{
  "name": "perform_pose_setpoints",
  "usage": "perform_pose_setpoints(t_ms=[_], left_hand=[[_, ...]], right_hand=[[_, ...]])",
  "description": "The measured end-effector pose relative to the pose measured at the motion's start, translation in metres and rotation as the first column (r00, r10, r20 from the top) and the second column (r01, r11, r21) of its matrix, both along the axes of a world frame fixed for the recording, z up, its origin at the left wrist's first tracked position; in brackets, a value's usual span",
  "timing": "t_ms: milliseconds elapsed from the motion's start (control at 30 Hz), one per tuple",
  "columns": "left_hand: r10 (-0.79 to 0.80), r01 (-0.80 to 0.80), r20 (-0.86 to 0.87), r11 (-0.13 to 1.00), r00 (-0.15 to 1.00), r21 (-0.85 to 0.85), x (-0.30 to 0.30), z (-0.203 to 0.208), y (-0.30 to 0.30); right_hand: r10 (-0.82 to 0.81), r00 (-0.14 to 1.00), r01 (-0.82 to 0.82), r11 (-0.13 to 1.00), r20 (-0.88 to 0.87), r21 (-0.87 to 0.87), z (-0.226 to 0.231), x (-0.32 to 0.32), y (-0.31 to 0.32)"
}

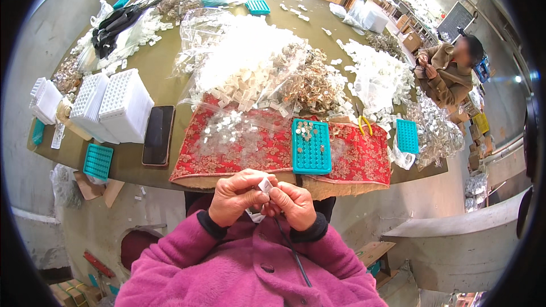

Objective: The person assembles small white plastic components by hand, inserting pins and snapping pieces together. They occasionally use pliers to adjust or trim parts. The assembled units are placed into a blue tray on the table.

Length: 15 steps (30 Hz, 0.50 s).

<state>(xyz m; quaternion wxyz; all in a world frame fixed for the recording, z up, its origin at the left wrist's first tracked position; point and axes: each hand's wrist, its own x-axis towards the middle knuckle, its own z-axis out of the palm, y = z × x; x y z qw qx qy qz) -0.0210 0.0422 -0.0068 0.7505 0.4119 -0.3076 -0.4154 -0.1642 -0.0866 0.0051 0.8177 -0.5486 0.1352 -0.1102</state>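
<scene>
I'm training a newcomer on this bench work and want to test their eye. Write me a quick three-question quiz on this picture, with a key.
1. Multiple choice: what do the left hand and right hand hold together?
A) a yellow-handled tool
B) a small white piece
C) a black bag

2. True or false: the teal tray lying on the red patterned cloth has nothing in it.

3. Fill in: the dark-screened thing lying between the white tray stacks and the red patterned cloth is a ____.

Key:
1. B
2. False; small metallic pieces lie in it.
3. phone
</scene>
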Motion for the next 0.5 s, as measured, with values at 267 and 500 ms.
perform_pose_setpoints(t_ms=[267, 500], left_hand=[[-0.076, 0.078, -0.112, 0.997, 0.991, 0.008, 0.01, 0.005, 0.003], [0.096, -0.148, 0.766, 0.989, 0.635, -0.001, 0.031, 0.027, 0.008]], right_hand=[[0.007, 0.992, -0.012, 0.999, -0.124, -0.041, 0.01, -0.001, -0.002], [0.156, 0.98, -0.127, 0.969, -0.127, 0.21, 0.01, -0.001, -0.018]])
